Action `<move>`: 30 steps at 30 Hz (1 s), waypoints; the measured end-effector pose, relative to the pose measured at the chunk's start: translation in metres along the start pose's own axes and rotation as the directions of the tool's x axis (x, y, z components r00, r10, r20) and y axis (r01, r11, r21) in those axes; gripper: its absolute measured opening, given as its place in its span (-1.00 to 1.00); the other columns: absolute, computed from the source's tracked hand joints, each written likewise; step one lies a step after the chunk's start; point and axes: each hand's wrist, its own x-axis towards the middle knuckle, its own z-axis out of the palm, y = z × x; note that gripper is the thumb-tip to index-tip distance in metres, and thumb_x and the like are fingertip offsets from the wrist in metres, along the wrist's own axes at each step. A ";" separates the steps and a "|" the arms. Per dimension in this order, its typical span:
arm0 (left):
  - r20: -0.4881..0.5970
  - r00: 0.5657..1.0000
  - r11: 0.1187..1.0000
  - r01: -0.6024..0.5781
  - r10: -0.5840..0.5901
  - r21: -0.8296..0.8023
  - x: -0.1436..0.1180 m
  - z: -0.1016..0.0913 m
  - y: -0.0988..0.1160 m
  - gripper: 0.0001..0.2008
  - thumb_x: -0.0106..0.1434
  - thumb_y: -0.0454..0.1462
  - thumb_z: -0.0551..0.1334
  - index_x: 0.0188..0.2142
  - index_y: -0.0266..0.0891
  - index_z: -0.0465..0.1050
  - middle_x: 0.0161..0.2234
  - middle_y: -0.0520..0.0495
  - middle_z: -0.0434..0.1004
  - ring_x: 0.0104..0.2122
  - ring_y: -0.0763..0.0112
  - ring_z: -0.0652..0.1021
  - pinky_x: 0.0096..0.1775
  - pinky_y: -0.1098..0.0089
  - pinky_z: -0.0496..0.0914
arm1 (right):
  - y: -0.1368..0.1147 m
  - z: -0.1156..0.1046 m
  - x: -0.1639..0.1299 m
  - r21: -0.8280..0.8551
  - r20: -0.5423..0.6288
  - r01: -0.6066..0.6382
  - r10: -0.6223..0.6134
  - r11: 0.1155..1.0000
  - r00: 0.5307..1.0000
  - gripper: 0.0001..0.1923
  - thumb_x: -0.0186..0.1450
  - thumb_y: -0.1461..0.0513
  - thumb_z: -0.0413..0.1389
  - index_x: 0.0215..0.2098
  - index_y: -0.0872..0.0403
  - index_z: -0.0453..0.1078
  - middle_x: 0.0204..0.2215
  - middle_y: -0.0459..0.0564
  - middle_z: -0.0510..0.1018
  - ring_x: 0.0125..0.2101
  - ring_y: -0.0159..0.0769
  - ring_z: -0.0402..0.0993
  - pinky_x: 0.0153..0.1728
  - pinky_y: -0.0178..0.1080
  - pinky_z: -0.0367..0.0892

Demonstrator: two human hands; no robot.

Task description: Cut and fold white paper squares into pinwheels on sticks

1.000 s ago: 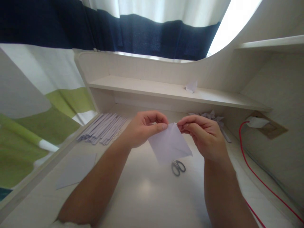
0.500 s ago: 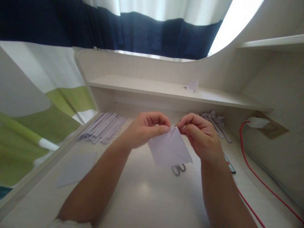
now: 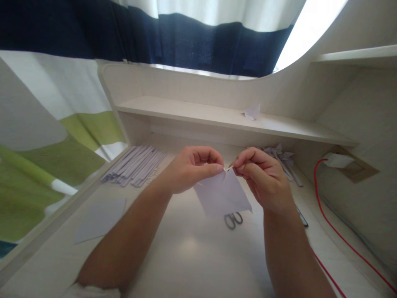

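Observation:
Above the desk, my left hand (image 3: 201,169) pinches the upper edge of a white square of paper (image 3: 221,196) between thumb and curled fingers. The paper hangs with a corner bent up at the pinch. In the closed fingertips of my right hand (image 3: 260,171) is a thin pale stick (image 3: 229,168), much like a toothpick. Its tip touches or nearly touches the paper beside my left thumb; whether it goes through is unclear. Below the paper, the grey handles of scissors (image 3: 233,220) show, with the blades hidden.
Rolled paper sticks (image 3: 136,165) lie at left beside small pale sticks (image 3: 154,175). Closer stands flat paper (image 3: 101,219). Paper pinwheels (image 3: 281,155) on sticks lie at back right; folded paper (image 3: 252,112) sits on the shelf (image 3: 192,114). A red cable (image 3: 322,211) runs along the right, near a phone (image 3: 302,217).
My right hand has drawn slightly away from my left, and the pale stick now shows between them. The paper's bent corner has shifted toward my left thumb.

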 end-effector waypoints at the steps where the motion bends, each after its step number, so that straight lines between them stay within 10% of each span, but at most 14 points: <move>1: 0.000 1.000 1.000 0.000 0.000 0.000 0.000 0.000 0.000 -0.90 0.24 -0.31 0.41 -0.37 -0.30 0.56 -0.50 0.06 0.50 -0.51 0.56 0.47 -0.48 0.57 0.30 | 0.000 0.000 0.000 0.005 0.001 -0.002 0.002 1.000 1.000 -0.73 0.30 0.45 0.14 -0.33 -0.01 0.60 -0.44 -0.16 0.63 -0.41 -0.41 0.54 -0.34 -0.35 0.43; 30: -0.147 0.988 0.999 -0.039 0.042 0.023 0.004 0.000 -0.009 -0.82 0.19 -0.20 0.48 -0.35 -0.26 0.60 -0.46 0.02 0.57 -0.49 0.49 0.51 -0.45 0.50 0.34 | -0.007 0.017 -0.008 -0.427 -0.175 0.086 -0.175 0.900 0.969 -0.81 0.33 0.38 0.19 -0.31 -0.02 0.60 -0.36 -0.08 0.69 -0.36 -0.27 0.59 -0.34 -0.23 0.44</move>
